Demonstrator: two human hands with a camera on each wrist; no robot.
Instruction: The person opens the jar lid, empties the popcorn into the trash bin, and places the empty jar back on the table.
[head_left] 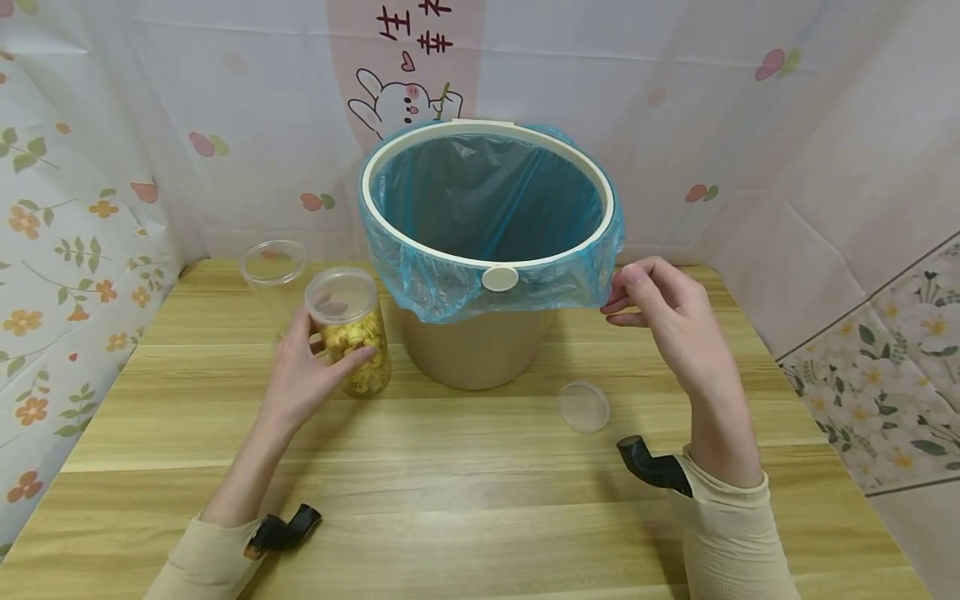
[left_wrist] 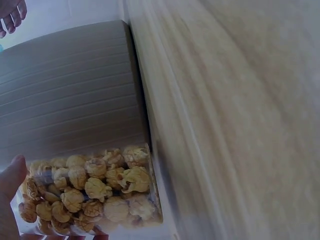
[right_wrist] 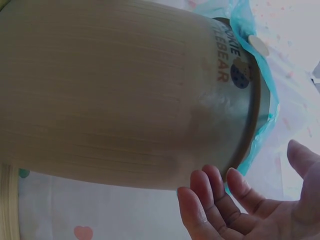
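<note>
My left hand grips a clear plastic jar of popcorn, its thumb on the near side and its fingers round the back. The jar stands upright beside a beige trash bin. A thin blue trash bag lines the bin and folds down over its outside, with a white ring round the mouth. My right hand is at the bin's right side, fingertips right at the hanging bag edge. In the right wrist view its fingers are loosely bent, thumb apart, with nothing between them.
An empty-looking clear jar stands behind the left hand. A round clear lid lies on the wooden table, right of the bin's base. Patterned cloth hangs close behind the bin.
</note>
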